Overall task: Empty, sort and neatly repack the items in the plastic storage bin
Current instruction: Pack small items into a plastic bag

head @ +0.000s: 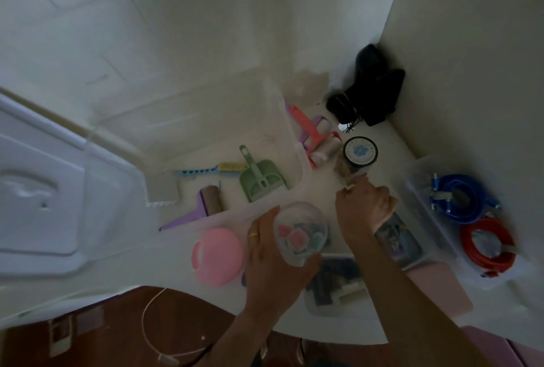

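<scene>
At lower centre, a clear jar (300, 232) of pastel pieces is gripped by the left hand (272, 252), best kept level, while the right hand (365, 210) pinches something small beside the storage bin (297, 187) at mid-frame.

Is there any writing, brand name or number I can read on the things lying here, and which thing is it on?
Nothing here can be read.
Jar lid: a blue emblem with a ring of small print around it, too blurred to read.
Flat packet under the right hand: printed colours, no legible words.
Clear jar in the left hand: coloured pieces inside, no label visible.
</scene>
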